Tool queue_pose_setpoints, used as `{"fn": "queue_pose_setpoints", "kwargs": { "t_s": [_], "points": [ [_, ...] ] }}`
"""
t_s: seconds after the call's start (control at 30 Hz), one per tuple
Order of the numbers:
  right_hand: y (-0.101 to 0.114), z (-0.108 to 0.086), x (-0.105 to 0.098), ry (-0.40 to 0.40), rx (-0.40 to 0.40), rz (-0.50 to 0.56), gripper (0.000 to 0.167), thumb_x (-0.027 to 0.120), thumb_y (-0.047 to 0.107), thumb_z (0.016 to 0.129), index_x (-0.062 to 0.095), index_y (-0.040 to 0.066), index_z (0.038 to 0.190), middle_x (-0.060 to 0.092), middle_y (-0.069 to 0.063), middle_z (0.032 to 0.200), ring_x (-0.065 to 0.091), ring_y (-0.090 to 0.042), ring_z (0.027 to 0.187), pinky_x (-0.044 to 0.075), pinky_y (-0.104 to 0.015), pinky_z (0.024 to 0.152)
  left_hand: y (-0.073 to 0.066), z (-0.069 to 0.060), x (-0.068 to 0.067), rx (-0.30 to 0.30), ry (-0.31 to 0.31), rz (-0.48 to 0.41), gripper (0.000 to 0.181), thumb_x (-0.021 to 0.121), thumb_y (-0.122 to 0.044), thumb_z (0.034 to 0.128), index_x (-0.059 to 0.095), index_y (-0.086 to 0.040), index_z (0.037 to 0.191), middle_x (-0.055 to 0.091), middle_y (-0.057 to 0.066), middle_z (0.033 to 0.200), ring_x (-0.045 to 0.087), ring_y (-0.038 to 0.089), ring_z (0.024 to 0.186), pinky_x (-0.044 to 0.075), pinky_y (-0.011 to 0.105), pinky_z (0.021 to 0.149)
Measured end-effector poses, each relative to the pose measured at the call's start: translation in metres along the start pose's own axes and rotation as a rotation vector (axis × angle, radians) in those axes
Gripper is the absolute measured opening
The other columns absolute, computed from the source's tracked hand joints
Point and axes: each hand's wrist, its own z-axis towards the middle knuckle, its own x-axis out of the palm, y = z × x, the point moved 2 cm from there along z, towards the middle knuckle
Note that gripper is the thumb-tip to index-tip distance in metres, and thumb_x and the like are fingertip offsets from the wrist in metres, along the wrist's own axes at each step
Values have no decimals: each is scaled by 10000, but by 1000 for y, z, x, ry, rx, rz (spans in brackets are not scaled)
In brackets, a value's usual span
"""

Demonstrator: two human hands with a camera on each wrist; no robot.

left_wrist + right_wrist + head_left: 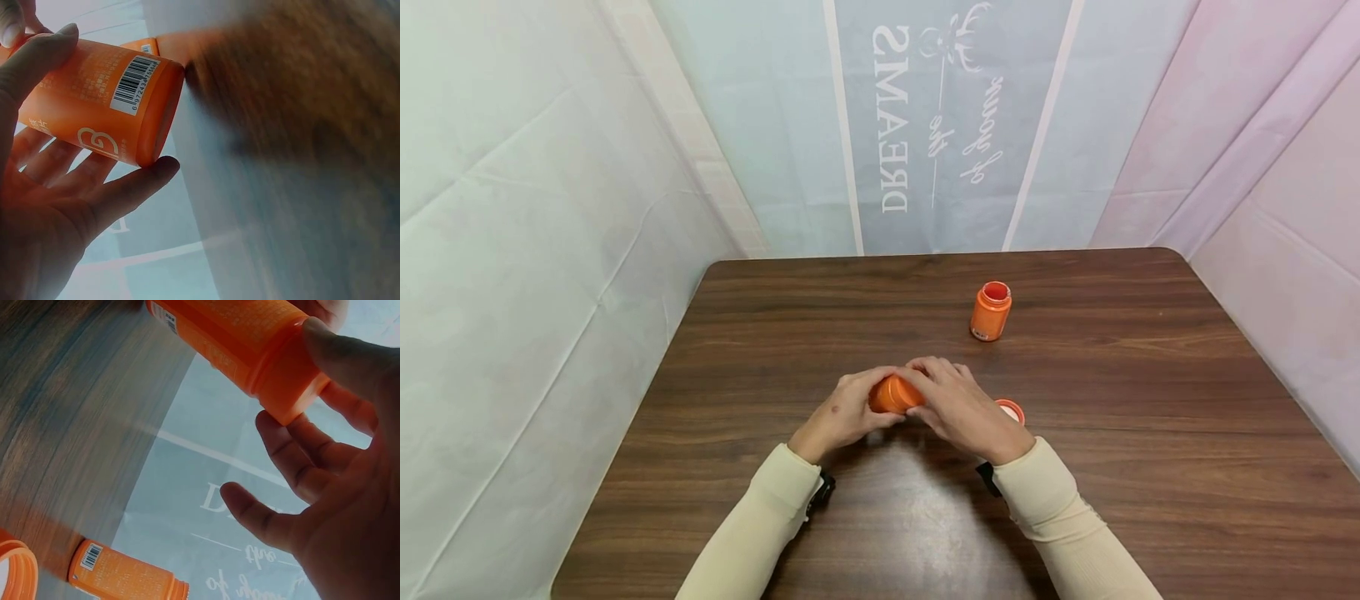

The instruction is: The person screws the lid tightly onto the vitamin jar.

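Observation:
Both hands meet around an orange bottle (895, 394) at the middle of the table. My left hand (846, 408) holds its body, with the thumb on one side and spread fingers on the other, as the left wrist view shows. The bottle's label carries a barcode (135, 84) near the base. On the orange lid (290, 387), my right hand (955, 408) has its thumb and fingertips in a pinch, while the little finger stands away. The bottle looks slightly tilted; whether its base touches the table I cannot tell.
A second orange bottle (990, 312) stands uncapped farther back, right of the hands. Beside my right wrist lies a loose orange lid (1011, 410) with a white inside, partly hidden by that hand. The brown wooden table (1150, 400) borders printed cloth hangings (797, 150).

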Motion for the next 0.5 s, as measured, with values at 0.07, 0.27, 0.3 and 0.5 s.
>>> {"fn": "queue_pose_setpoints", "kwargs": {
  "t_s": [0.07, 0.27, 0.3, 0.5],
  "points": [
    [0, 1, -1, 2, -1, 21, 580, 812, 151, 849, 560, 104, 1370, 560, -79, 1231, 542, -278, 1135, 449, -497, 908, 0, 0, -1, -9, -1, 1, 563, 844, -143, 820, 577, -74, 1311, 666, 60, 1204, 639, 180, 987, 547, 332, 840],
    [-1, 3, -3, 9, 39, 75, 588, 793, 149, 871, 535, 13, 1381, 559, -135, 1295, 553, -294, 1168, 467, -507, 924, 1, 1, -4, -25, -5, -16, 610, 850, -141, 813, 565, -69, 1347, 662, 75, 1229, 643, 201, 1024, 542, 361, 875],
    [-2, 3, -4, 11, 54, 87, 590, 791, 145, 872, 531, -2, 1381, 560, -147, 1297, 561, -296, 1162, 471, -509, 921, 1, 1, -5, -26, -7, -17, 613, 852, -140, 811, 563, -68, 1347, 663, 78, 1224, 644, 203, 1025, 541, 367, 878],
    [-2, 6, -8, 23, 120, 126, 566, 763, 143, 898, 525, -39, 1378, 569, -175, 1295, 593, -301, 1135, 488, -522, 908, 2, 4, -8, -51, -11, -23, 617, 849, -144, 815, 554, -74, 1353, 663, 85, 1215, 646, 203, 1039, 538, 378, 888]
  ]
}}
